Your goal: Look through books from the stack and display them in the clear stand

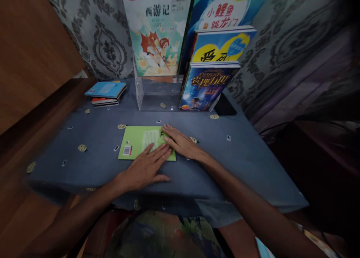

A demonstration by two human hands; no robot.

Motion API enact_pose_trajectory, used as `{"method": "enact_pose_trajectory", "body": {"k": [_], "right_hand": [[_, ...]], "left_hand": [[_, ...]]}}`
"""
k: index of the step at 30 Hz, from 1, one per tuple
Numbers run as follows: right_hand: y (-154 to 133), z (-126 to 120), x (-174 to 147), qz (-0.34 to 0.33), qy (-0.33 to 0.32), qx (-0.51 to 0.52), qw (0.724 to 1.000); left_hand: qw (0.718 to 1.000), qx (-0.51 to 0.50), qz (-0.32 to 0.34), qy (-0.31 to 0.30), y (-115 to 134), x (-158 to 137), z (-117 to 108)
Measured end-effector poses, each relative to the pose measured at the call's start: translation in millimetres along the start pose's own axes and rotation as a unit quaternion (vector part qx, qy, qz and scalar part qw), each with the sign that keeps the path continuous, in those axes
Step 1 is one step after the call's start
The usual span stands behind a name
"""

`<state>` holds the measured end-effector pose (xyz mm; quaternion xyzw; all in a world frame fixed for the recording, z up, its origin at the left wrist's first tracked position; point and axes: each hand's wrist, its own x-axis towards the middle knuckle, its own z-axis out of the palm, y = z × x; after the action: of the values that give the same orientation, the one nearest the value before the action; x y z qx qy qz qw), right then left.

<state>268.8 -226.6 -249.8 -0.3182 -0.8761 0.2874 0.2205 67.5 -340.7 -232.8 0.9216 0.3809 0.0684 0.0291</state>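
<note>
A thin green book (133,140) lies closed on the table, with a barcode at its lower left corner and a pale text panel in the middle. My left hand (149,164) rests flat on its lower edge, fingers stretched over the cover and thumb on the cloth. Across the book's right end lies my right hand (181,141), its fingers extended over the cover and close to the left fingertips. Neither hand grips anything. Part of the book's right side is hidden under both hands.
A clear acrylic stand (157,100) holds several upright books, among them a dark blue one (206,87) and a yellow-blue one (222,44). A small book stack (107,91) sits at the back left. Behind the blue book lies a black flat object (225,105). Blue patterned cloth (95,138) covers the table.
</note>
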Motion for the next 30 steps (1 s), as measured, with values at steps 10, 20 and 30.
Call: {"method": "enact_pose_trajectory", "body": {"k": [10, 20, 30], "right_hand": [[-6, 4, -1, -0.017, -0.012, -0.117, 0.993], [-4, 8, 26, -0.03, 0.014, -0.165, 0.986], [-5, -14, 29, 0.002, 0.048, 0.08, 0.996]], "left_hand": [[0.987, 0.079, -0.136, 0.024, -50, -52, -3], [0.983, 0.177, -0.032, 0.036, -50, -34, -3], [0.978, 0.065, -0.096, 0.172, -53, -24, -19]]}}
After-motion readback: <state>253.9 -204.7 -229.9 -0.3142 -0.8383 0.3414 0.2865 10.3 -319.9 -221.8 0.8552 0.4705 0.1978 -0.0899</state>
